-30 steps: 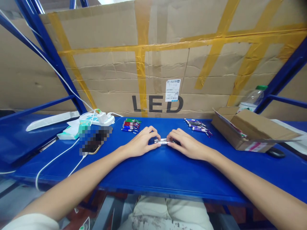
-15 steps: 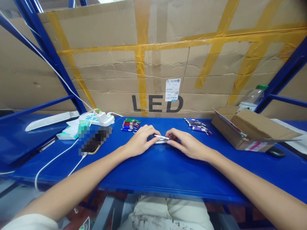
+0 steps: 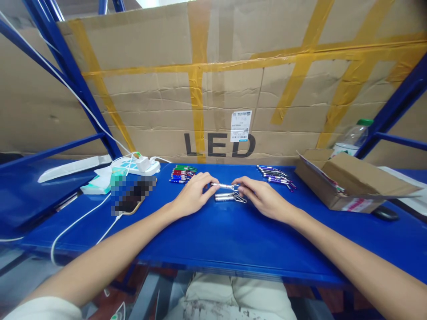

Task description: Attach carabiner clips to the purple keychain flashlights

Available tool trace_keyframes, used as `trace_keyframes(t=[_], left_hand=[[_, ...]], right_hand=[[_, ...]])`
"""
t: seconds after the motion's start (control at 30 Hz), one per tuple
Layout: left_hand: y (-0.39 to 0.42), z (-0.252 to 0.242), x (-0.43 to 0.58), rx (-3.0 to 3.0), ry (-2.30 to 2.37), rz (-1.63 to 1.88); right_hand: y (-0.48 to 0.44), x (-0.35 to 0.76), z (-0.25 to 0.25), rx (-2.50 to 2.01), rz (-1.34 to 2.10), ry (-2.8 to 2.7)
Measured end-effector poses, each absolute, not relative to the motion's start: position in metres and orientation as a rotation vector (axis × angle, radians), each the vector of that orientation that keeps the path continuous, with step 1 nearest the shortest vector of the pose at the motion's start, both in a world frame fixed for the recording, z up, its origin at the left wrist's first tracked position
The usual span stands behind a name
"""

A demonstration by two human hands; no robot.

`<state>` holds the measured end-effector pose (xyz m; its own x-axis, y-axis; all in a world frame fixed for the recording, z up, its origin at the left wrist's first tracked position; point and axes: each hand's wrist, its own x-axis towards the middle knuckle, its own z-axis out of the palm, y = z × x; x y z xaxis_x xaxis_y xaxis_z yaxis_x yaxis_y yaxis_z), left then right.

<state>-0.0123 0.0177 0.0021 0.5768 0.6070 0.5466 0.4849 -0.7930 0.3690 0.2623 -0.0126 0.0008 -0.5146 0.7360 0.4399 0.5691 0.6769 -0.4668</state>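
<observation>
A slim silver tube with a carabiner clip, which looks like a keychain flashlight (image 3: 223,186), is stretched between my two hands just above the blue table (image 3: 227,240). My left hand (image 3: 196,192) pinches its left end between thumb and fingers. At its clip end, the fingers of my right hand (image 3: 262,195) are closed. Directly below lie more silver keychain flashlights (image 3: 224,197), side by side, with their clips pointing right near my right fingertips. Beyond my left hand is a row of green, red and blue ones (image 3: 180,172). Black and purple ones (image 3: 275,174) lie beyond my right hand.
An open cardboard box (image 3: 330,189) stands at the right, with a black mouse (image 3: 385,213) beside it and a bottle (image 3: 353,135) behind. At the left are a phone (image 3: 136,195), white cables and a power strip (image 3: 151,168). A large carton (image 3: 150,111) closes off the back.
One silver keychain flashlight has been shifted slightly away from the silver group, and its clip end now shows. My right hand has moved a little right, uncovering the others' clips.
</observation>
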Motion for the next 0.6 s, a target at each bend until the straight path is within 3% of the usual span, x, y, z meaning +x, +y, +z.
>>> trace_keyframes(t=[0.33, 0.6], left_hand=[[0.0157, 0.0026, -0.013, 2.623, 0.806, 0.89], [0.0128, 0.0024, -0.0098, 2.588, 0.862, 0.936]], right_hand=[[-0.0169, 0.2566, 0.0013, -1.017, 0.522, -2.159], [-0.0114, 0.2607, -0.002, -0.956, 0.347, -2.327]])
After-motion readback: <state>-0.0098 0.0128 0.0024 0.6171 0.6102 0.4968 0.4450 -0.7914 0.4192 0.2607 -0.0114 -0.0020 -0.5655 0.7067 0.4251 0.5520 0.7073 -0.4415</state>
